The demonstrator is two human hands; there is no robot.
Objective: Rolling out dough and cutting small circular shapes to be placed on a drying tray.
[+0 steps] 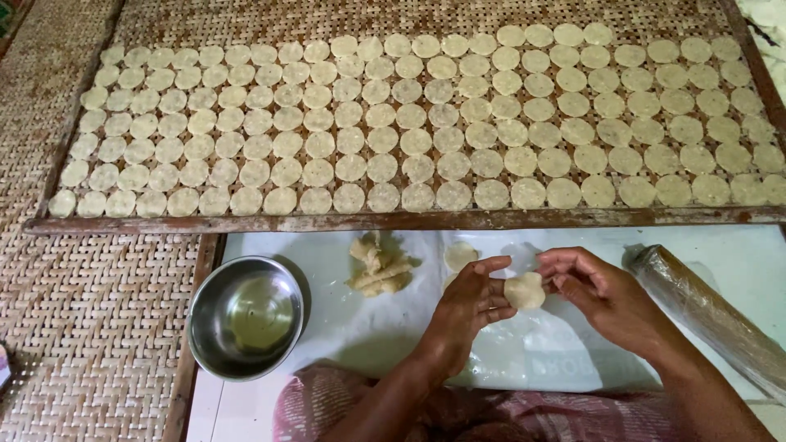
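Both hands meet over a white plastic sheet (385, 327) and hold one small round disc of pale dough (525, 290) between their fingertips. My left hand (467, 307) grips its left edge, my right hand (594, 286) its right edge. Just beyond the hands lies another flat dough disc (460, 255), and to the left a lump of dough scraps (378, 266) rests on the sheet. Above, a woven bamboo tray (393, 219) with a wooden frame carries several rows of the same round discs (417, 119).
A steel bowl (246, 317) with a little liquid stands left of the hands. A plastic-wrapped rolling pin (708, 315) lies at the right. Woven matting (90, 319) covers the floor at left. Patterned cloth (508, 413) covers my lap at the bottom.
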